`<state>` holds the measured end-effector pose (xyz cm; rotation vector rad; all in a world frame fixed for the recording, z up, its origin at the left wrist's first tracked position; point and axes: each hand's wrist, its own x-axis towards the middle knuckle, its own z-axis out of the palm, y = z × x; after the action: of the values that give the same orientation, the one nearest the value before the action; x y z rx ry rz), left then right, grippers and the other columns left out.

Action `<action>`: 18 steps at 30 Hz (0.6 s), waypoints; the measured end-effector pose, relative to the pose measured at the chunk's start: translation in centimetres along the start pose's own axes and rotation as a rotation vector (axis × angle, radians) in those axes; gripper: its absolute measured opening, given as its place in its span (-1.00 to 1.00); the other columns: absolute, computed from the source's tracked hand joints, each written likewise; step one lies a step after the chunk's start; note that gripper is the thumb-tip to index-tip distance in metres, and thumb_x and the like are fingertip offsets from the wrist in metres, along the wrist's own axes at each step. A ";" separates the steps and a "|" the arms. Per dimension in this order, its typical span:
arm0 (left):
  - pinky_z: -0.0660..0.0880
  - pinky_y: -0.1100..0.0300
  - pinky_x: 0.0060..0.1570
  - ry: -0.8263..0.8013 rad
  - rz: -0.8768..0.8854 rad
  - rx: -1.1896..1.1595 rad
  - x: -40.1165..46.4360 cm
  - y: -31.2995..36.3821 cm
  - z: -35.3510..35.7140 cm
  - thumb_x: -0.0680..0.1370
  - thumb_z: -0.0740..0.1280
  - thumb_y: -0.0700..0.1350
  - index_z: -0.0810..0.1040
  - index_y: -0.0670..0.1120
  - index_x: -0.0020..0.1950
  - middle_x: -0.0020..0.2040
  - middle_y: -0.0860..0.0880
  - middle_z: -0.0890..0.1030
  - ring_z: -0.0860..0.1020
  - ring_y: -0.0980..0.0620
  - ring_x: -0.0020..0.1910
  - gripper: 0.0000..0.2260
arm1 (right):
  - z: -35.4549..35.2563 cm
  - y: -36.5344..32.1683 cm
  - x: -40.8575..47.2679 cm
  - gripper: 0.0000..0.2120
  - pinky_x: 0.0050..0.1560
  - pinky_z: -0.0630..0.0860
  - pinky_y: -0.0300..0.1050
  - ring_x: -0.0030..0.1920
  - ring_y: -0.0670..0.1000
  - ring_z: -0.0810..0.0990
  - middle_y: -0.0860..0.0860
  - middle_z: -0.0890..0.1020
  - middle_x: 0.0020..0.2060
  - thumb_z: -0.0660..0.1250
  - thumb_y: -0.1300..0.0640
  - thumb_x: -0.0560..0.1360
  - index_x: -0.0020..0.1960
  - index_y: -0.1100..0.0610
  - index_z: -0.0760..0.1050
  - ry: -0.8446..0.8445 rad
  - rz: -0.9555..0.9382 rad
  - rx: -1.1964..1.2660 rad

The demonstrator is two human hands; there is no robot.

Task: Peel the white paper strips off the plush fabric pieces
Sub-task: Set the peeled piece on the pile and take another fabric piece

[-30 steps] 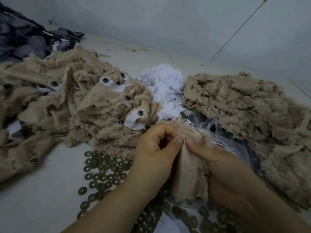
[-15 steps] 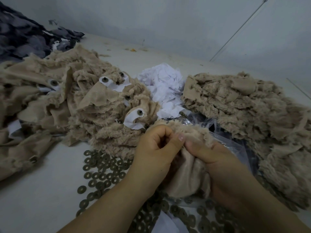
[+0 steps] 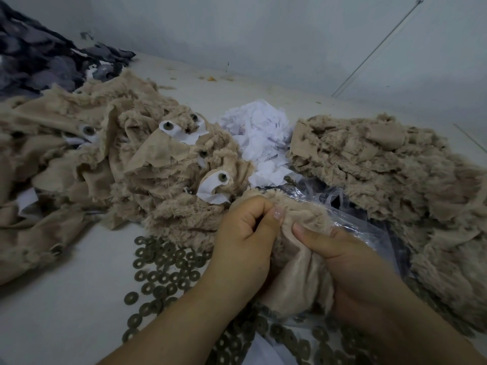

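Both hands, left hand (image 3: 245, 238) and right hand (image 3: 350, 262), pinch the plush piece (image 3: 297, 262) at lower centre; best to steady it, then peel slowly.

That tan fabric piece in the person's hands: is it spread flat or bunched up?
Bunched up. The plush piece is gathered into folds between the left hand and right hand, both pinching its top edge.

Single head cam, looks fwd and down, close over table (image 3: 66, 299), wide-angle

no legible text, labels — none
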<state>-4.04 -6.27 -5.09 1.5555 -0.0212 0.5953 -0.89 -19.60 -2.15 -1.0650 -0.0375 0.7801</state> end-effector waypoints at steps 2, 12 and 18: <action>0.25 0.37 -0.40 0.005 0.027 0.016 0.1 0.0 0.0 0.60 0.27 -0.15 0.36 -0.26 -0.33 -0.47 0.12 0.31 0.27 0.20 -0.46 -0.66 | 0.0 0.0 0.0 -0.75 0.05 0.66 0.08 0.09 0.24 0.69 0.28 0.68 0.09 0.35 0.19 0.48 0.08 0.26 0.68 -0.014 0.017 0.029; 0.25 0.36 -0.41 0.013 -0.027 -0.051 0.2 -0.2 0.0 0.58 0.25 -0.14 0.32 -0.14 -0.37 -0.47 0.12 0.31 0.26 0.20 -0.46 -0.67 | -0.4 0.2 0.3 -0.66 0.16 0.60 0.17 0.19 0.31 0.62 0.32 0.64 0.14 0.34 0.19 0.45 0.16 0.31 0.64 -0.020 0.066 0.062; 0.29 0.26 -0.40 -0.020 -0.096 -0.184 0.1 0.1 0.2 0.52 0.27 -0.06 0.40 -0.09 -0.38 -0.44 0.02 0.33 0.27 0.12 -0.43 -0.73 | -0.4 0.2 0.1 -0.69 0.02 0.67 0.13 0.01 0.26 0.70 0.34 0.65 0.11 0.30 0.20 0.48 0.14 0.32 0.64 -0.070 0.058 0.049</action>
<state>-3.92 -6.43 -4.95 1.3759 -0.0155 0.4885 -0.79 -19.82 -2.58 -0.9962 -0.0474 0.8662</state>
